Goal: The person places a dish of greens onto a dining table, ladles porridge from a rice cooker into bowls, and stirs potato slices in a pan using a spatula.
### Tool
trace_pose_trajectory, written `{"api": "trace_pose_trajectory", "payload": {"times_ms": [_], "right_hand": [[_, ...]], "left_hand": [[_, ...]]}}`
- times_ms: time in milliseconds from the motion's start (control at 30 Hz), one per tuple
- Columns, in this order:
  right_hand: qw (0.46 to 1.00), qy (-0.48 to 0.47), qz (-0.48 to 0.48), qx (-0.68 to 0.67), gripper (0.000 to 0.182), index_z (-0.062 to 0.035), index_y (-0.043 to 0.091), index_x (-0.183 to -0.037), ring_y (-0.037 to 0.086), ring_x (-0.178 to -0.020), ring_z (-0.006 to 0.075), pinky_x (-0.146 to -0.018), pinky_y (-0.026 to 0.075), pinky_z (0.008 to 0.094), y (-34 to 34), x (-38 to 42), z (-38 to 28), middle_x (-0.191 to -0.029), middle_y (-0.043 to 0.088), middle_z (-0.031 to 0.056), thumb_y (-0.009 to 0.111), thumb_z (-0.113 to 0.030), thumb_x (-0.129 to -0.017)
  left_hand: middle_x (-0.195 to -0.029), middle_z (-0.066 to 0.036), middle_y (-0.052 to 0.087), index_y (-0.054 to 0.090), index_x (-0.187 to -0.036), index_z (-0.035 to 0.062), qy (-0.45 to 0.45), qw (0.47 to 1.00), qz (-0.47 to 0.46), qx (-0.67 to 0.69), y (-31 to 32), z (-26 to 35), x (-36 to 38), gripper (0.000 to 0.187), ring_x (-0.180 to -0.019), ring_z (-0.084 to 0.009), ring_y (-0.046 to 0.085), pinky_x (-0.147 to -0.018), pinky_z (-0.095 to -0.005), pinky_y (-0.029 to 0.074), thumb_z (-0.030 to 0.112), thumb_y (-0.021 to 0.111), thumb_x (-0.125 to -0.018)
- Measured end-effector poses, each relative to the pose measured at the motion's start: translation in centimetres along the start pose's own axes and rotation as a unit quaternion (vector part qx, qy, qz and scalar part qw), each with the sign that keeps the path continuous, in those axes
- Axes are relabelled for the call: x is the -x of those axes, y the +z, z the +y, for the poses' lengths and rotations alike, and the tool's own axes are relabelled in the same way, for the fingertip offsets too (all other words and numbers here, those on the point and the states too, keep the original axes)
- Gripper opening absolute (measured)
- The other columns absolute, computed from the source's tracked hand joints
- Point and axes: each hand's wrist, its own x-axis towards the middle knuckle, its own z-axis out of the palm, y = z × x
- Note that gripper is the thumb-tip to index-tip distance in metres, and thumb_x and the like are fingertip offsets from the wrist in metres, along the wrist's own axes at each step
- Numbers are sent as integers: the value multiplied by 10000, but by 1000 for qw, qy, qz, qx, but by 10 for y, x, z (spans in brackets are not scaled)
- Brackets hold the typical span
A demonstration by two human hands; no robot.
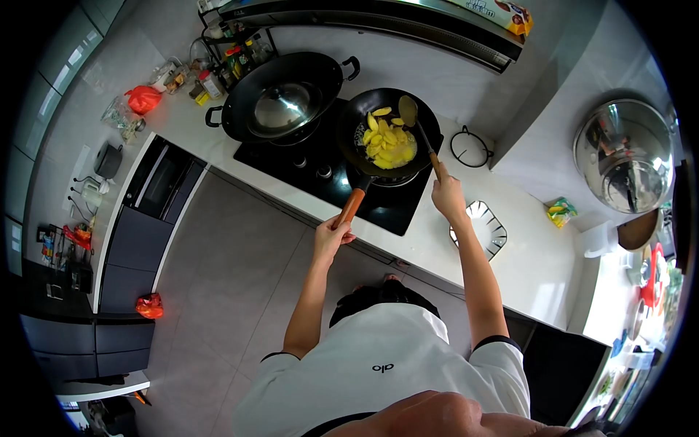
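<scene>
My left hand (pixel 333 239) is wrapped round the orange-brown handle of a black frying pan (pixel 352 113), which sits over the right burner of the cooktop (pixel 393 213). Yellow slices (pixel 388 143), perhaps potato, lie in the pan with some bubbling liquid around them. With my right hand (pixel 446 191) I grip the wooden end of a spatula (pixel 408 111). Its rounded head rests over the far right side of the pan, beside the slices. Close to my right forearm, a white scalloped plate with dark lines (pixel 486 226) stands on the counter, partly covered by the arm.
A large black wok (pixel 237 109) with a shiny domed lid (pixel 284 109) occupies the left burner. Right of the cooktop lies a black ring stand (pixel 470 148). Seasoning bottles (pixel 211 84) crowd the back left corner, and a range hood (pixel 378 22) overhangs the back.
</scene>
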Motion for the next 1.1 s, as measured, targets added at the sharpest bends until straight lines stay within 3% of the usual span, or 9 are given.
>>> {"api": "trace_pose_trajectory", "payload": {"times_ms": [167, 300, 400, 500, 600, 800, 900, 1100], "right_hand": [[996, 70, -5, 48, 460, 25, 425, -1273, 607, -815, 469, -746, 484, 505, -4, 19, 14, -848, 626, 305, 506, -22, -822], [997, 69, 0, 44, 425, 28, 451, -1239, 610, -800, 467, -732, 483, 507, -2, 28, 24, -811, 622, 302, 508, -17, -819], [996, 78, -42, 26, 544, -8, 371, -1341, 617, -848, 477, -766, 492, 519, -5, 32, 23, -842, 625, 326, 513, -31, -816], [999, 26, -11, -17, 459, 33, 471, -1253, 603, -770, 476, -719, 480, 499, -4, 41, 16, -790, 616, 303, 530, -13, -800], [1000, 1, -26, -6, 492, 19, 460, -1286, 603, -767, 475, -715, 481, 499, -4, 44, 16, -796, 620, 300, 542, -21, -802], [997, 53, 40, 45, 493, 1, 465, -1297, 621, -782, 425, -709, 485, 477, -6, 51, 7, -798, 620, 279, 548, -15, -811], [998, 45, 35, 8, 549, -17, 401, -1354, 622, -790, 440, -710, 494, 485, -15, 56, 7, -899, 615, 294, 527, -7, -820], [992, 30, 106, -60, 516, 3, 475, -1311, 635, -786, 422, -699, 499, 448, -9, 77, 10, -852, 623, 274, 552, -9, -801]], "left_hand": [[-746, -50, 594, 613, -1090, -76, 9, 1000, 0, -3, 3, 5, 3, 323, -622, -129, 633, -584, -223, 553, 125, 622, -838], [-636, -16, 545, 640, -917, -33, 11, 1000, -2, -25, 4, 13, 5, 214, -487, -84, 544, -435, -206, 432, 163, 607, -835], [-571, 3, 504, 623, -782, 7, 11, 999, -10, -33, -3, 20, 1, 184, -402, -58, 453, -360, -209, 316, 183, 601, -831], [-538, 12, 472, 586, -704, 33, 15, 1000, -4, -24, -13, 35, 1, 211, -362, -50, 385, -331, -214, 242, 201, 598, -830], [-559, -3, 463, 535, -704, 53, 9, 1000, 13, -20, -22, 42, -5, 240, -366, -61, 368, -329, -213, 227, 242, 604, -835], [-556, 16, 439, 518, -711, 62, 6, 999, 30, 21, -21, 43, -3, 236, -385, -60, 374, -352, -211, 240, 238, 601, -843], [-559, 24, 426, 525, -732, 55, 7, 999, 30, 34, -21, 36, -1, 228, -394, -60, 374, -364, -211, 251, 236, 600, -849], [-579, 25, 407, 511, -791, 53, -10, 997, 28, 68, -16, 26, 2, 224, -406, -65, 363, -367, -215, 245, 241, 599, -876]]}}
